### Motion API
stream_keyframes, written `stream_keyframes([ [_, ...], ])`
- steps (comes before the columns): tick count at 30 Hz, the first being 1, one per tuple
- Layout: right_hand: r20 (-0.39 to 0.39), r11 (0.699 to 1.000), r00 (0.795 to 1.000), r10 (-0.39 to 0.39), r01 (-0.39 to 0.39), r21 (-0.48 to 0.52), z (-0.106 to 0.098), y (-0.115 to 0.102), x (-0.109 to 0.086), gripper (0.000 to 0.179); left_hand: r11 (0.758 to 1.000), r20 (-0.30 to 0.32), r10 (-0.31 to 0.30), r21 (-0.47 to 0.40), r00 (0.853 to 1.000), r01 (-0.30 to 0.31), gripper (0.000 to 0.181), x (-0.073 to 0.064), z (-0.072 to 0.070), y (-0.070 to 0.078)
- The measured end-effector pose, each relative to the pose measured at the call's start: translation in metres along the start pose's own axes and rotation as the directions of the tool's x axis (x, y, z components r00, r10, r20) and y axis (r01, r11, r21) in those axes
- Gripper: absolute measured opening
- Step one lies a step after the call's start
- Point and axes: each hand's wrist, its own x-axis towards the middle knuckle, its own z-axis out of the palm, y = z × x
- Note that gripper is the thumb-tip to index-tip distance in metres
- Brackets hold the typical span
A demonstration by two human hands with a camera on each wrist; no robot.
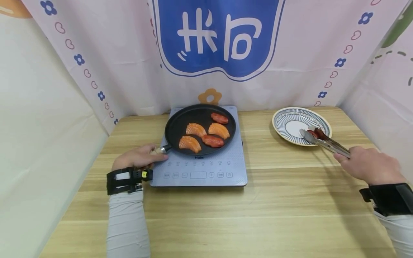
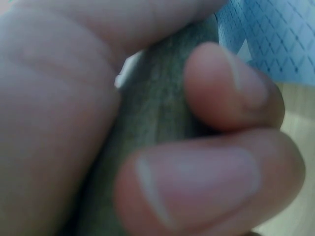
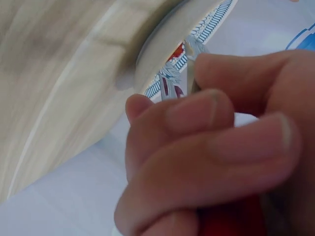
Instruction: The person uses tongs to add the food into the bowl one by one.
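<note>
My left hand (image 1: 137,157) grips the wooden handle (image 2: 152,98) of a round black frying pan (image 1: 177,125), its fingers curled round it in the left wrist view. In the pan lie three orange, white-striped salmon slices (image 1: 189,144) and two scored red pieces (image 1: 213,141) that look like sausage or meat. Far to the right, my right hand (image 1: 371,165) holds metal tongs (image 1: 332,146), fingers wrapped about them. Their tips reach into a white plate (image 1: 284,125) with blue stripes, at a red piece (image 3: 176,52) partly hidden by the tongs.
The pan stands on a grey induction cooktop (image 1: 206,183) with a touch panel along its front. Under everything is a wooden table (image 1: 290,215). A printed cloth (image 1: 129,82) hangs close behind the cooktop and plate, with pale walls at both sides.
</note>
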Motion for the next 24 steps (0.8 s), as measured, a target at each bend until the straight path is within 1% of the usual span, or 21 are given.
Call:
stream_keyframes([
  [10,-0.045,0.998,0.998,-0.037,0.039,0.044,0.008,-0.008,0.006,0.057,1.000,0.001,0.005,-0.003,1.000,-0.005,0.049,0.000,0.000,0.000],
  [16,-0.056,0.995,0.996,-0.071,0.074,0.067,0.013,-0.011,0.008,0.057,1.000,0.002,0.010,0.006,1.000,-0.010,0.052,0.000,0.000,-0.001],
  [19,-0.054,0.994,0.995,-0.082,0.086,0.071,0.015,-0.011,0.009,0.058,1.000,0.007,0.014,-0.006,1.000,-0.014,0.052,0.000,0.000,-0.002],
  [24,-0.048,0.994,0.996,-0.074,0.078,0.081,0.015,-0.012,0.013,0.059,0.999,0.011,0.013,-0.029,1.000,-0.012,0.049,0.000,0.000,-0.003],
])
